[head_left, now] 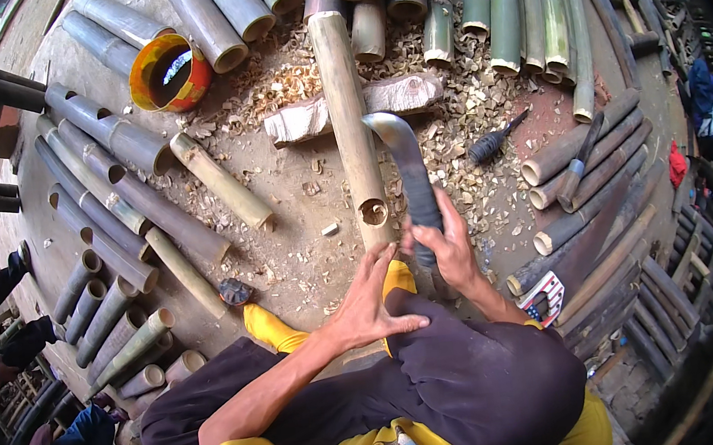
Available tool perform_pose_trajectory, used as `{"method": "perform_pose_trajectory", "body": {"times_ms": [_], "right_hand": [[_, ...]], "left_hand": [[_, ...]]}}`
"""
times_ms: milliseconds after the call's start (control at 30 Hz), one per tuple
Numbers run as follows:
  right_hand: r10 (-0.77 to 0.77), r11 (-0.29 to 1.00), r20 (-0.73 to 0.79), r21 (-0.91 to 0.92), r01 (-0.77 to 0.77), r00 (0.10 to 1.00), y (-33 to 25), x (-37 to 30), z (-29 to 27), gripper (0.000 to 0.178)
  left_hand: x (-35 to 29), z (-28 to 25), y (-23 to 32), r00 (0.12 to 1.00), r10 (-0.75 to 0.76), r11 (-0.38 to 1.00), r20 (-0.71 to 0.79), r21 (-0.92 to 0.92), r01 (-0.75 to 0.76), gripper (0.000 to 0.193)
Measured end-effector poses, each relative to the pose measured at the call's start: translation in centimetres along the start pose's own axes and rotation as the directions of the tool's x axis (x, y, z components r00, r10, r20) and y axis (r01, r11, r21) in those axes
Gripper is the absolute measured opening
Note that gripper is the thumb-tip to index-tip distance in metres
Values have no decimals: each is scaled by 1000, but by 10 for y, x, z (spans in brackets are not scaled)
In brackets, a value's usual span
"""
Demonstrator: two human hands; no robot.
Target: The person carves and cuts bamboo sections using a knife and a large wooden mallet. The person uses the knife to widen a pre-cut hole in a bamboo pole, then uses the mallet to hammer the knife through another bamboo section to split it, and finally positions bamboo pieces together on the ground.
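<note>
A pale bamboo pole (343, 111) with a round hole near its close end lies lengthwise before me, its far part across a whitish wood block (298, 123). My right hand (451, 252) is closed around the dark wrapped handle of a hooked billhook (406, 152). The billhook's curved blade tip overlaps the pole's right side; whether it touches cannot be told. My left hand (365, 301) lies at the pole's near end, fingers stretched toward it and thumb spread apart over my knee. The fingers partly hide that end.
Wood chips (461, 138) litter the ground around the block. A red-yellow bucket (170, 73) of dark liquid stands far left. Notched bamboo tubes (117, 135) lie left, green bamboo poles (503, 7) far right. A dark-handled tool (497, 140) lies among chips; another blade (573, 174) rests on right-hand poles.
</note>
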State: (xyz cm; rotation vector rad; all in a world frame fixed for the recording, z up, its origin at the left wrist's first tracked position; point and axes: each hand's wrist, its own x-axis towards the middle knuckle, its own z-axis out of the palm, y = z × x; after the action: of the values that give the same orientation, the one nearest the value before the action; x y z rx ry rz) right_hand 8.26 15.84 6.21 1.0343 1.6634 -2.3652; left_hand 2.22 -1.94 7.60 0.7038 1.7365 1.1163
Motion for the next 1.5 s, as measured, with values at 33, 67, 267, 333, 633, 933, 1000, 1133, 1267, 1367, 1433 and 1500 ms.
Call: {"method": "perform_pose_trajectory", "body": {"times_ms": [33,67,267,333,633,933,1000,1133,1267,1367,1433,1500], "right_hand": [[-2,1000,3,1,2,1000,10,-11,-9,59],[-178,927,7,-335,170,984,24,-27,-17,56],[-302,634,-14,-750,189,953,66,-51,-21,53],[-284,502,-47,-858,106,958,49,-39,-34,50],[-37,-391,543,-780,488,839,-62,38,-31,33],[289,-312,799,-443,841,528,-75,110,-65,46],[437,-112,666,-626,771,605,-67,106,-72,67],[405,173,562,-821,544,721,-33,73,-71,72],[361,476,296,-874,98,884,27,-2,-41,76],[218,733,182,-679,-37,959,52,-28,2,73],[254,691,211,-723,-24,944,47,-25,-12,69],[399,601,268,-798,-30,877,22,-12,-16,63]], "left_hand": [[2,5,-8,975,-180,946,129,-249,208,103],[11,9,-22,952,-232,856,199,-423,297,99],[96,26,-39,727,-663,597,179,-459,658,47],[105,37,-42,833,-545,810,92,-199,552,28],[101,43,-46,910,-393,-103,135,-989,103,23],[112,84,-27,912,-396,-619,111,-766,-175,26],[111,74,-8,786,-599,-424,152,-893,-151,23],[99,61,-24,688,-683,-218,245,-968,128,25],[91,11,-24,626,-655,378,423,-533,757,32],[82,11,-55,669,-665,558,331,-376,740,32],[81,15,-38,650,-698,543,299,-370,754,33],[73,30,-43,619,-739,330,264,-659,675,35]]}}
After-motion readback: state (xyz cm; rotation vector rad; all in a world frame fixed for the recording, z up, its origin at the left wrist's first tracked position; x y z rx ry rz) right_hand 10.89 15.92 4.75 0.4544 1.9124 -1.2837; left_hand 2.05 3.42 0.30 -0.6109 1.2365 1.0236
